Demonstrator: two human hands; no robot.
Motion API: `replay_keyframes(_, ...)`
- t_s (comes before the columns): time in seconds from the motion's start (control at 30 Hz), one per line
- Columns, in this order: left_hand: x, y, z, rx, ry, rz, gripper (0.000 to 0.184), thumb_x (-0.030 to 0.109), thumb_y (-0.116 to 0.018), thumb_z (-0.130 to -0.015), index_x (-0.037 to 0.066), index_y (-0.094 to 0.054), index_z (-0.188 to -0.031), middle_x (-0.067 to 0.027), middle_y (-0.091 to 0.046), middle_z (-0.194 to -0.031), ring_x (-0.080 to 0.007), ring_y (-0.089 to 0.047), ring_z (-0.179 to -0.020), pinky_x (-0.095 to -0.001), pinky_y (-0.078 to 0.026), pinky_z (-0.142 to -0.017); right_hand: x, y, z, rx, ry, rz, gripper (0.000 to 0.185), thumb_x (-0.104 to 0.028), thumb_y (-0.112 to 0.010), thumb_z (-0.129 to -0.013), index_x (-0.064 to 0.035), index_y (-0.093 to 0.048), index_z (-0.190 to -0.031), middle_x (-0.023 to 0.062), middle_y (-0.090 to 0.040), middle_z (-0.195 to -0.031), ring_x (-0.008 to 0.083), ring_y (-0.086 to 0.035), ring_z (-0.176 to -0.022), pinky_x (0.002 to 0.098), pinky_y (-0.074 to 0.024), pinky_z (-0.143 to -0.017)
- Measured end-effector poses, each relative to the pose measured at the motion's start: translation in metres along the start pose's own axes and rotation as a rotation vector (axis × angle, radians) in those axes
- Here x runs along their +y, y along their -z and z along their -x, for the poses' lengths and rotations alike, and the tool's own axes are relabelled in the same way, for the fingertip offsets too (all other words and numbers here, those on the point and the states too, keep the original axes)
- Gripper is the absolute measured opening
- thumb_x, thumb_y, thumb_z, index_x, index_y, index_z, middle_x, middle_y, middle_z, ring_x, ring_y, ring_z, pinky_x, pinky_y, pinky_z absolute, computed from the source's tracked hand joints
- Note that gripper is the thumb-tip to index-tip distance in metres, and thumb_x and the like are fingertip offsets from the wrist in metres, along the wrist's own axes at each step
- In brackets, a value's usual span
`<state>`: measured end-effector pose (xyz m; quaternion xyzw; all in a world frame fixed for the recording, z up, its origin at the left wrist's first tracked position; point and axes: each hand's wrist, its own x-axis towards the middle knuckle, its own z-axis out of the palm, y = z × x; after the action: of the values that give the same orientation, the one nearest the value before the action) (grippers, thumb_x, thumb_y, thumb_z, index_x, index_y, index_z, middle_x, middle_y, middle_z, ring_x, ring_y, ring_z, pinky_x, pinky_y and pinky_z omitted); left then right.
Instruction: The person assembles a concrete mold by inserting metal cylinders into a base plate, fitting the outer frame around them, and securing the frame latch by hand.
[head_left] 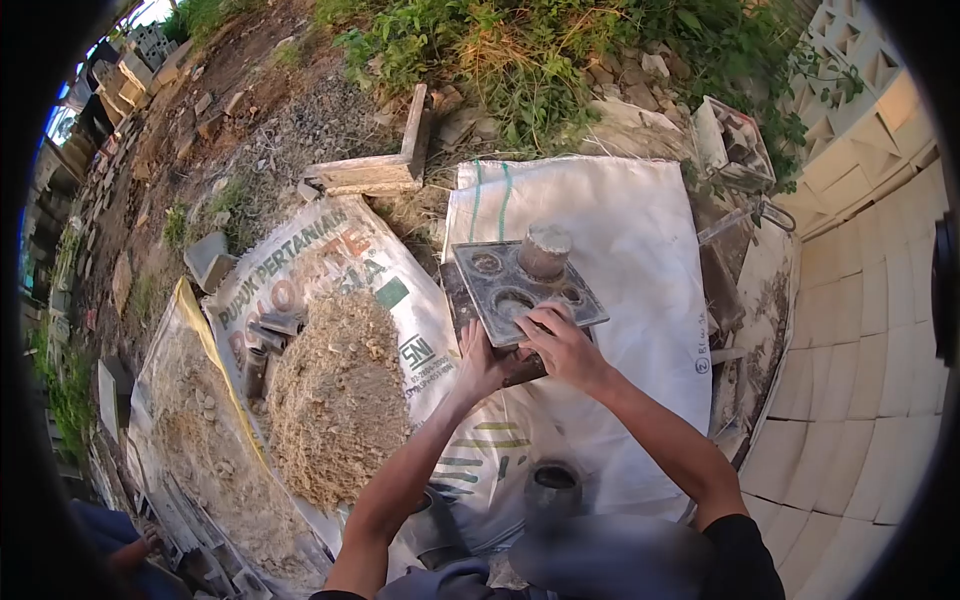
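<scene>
Dark sleeve (745, 560) closest; my right hand (565, 345) bunches its fingers on the holed plate (527, 281) above the white sack (645, 240), left hand (483, 362) at its corner, any pinch hidden. Looks heavy, stiff: opposite edges suit gripping.

A: How's the light?
B: Bright, soft daylight. The sky (66, 118) burns out to white at the upper left, and a warm glow catches the patterned wall (905, 125) at the upper right.
A: Any hard shadows?
B: Mostly faint, diffuse ones. The white sack (640, 230) looks pale but keeps its folds.
A: And sharpness?
B: Fair in the middle; the left hand (483, 362) and right hand (560, 345) read clearly enough. A smeared, dark patch sits at the bottom, right of centre.
A: Distortion?
B: Strong fisheye: the pale blocks (850, 400) bow at the right, and black rounds off the corners.
</scene>
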<state>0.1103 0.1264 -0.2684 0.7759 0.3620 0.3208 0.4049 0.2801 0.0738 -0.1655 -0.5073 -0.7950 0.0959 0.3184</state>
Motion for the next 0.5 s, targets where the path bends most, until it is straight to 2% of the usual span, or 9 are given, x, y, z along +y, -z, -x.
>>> replay_keyframes(0.13,-0.010,-0.011,-0.008,0.003,-0.056,0.087,0.070,0.027,-0.079,-0.074,0.006,-0.044,-0.131,-0.0176,-0.047,-0.128,-0.0370,-0.042,-0.117,-0.0471,-0.030,-0.101,-0.001,0.004,-0.003,0.034,0.022,0.026,0.046,-0.003,-0.071,-0.076,0.0008,-0.059,-0.121,0.0120,-0.054,-0.106,0.0320,-0.051,-0.103,0.0410,-0.0461,-0.089)
replay_keyframes(0.27,-0.014,-0.014,-0.006,-0.012,-0.060,-0.007,0.066,0.026,-0.078,-0.075,0.006,-0.047,-0.129,-0.0162,-0.048,-0.129,-0.0358,-0.042,-0.120,-0.0477,-0.028,-0.102,-0.001,0.000,-0.002,0.065,0.025,0.044,0.048,-0.003,-0.072,-0.075,-0.0001,-0.059,-0.122,0.0111,-0.054,-0.103,0.0317,-0.051,-0.101,0.0409,-0.0463,-0.088)
replay_keyframes(0.33,-0.002,-0.003,-0.008,-0.060,0.097,0.365,0.061,0.023,-0.078,-0.074,0.005,-0.051,-0.126,-0.0145,-0.052,-0.126,-0.0358,-0.043,-0.119,-0.0474,-0.029,-0.102,0.000,-0.003,0.000,0.074,0.013,0.052,0.050,-0.003,-0.073,-0.075,-0.0007,-0.059,-0.123,0.0102,-0.054,-0.101,0.0308,-0.051,-0.098,0.0400,-0.0462,-0.087)
replay_keyframes(0.47,-0.004,0.001,-0.004,0.023,0.036,0.128,0.053,0.017,-0.077,-0.074,0.005,-0.055,-0.121,-0.0136,-0.055,-0.124,-0.0356,-0.044,-0.118,-0.0466,-0.029,-0.102,-0.003,-0.010,0.003,0.070,-0.007,0.003,0.050,-0.003,-0.071,-0.076,-0.0014,-0.058,-0.125,0.0095,-0.053,-0.098,0.0290,-0.051,-0.095,0.0433,-0.0456,-0.092)
replay_keyframes(0.5,-0.007,0.001,-0.008,0.027,-0.035,0.077,0.045,0.013,-0.074,-0.076,0.005,-0.059,-0.118,-0.0136,-0.057,-0.122,-0.0349,-0.047,-0.117,-0.0458,-0.028,-0.103,-0.004,-0.012,0.005,0.046,0.008,0.050,0.051,-0.003,-0.070,-0.076,-0.0020,-0.058,-0.125,0.0090,-0.052,-0.096,0.0280,-0.051,-0.095,0.0465,-0.0445,-0.095)
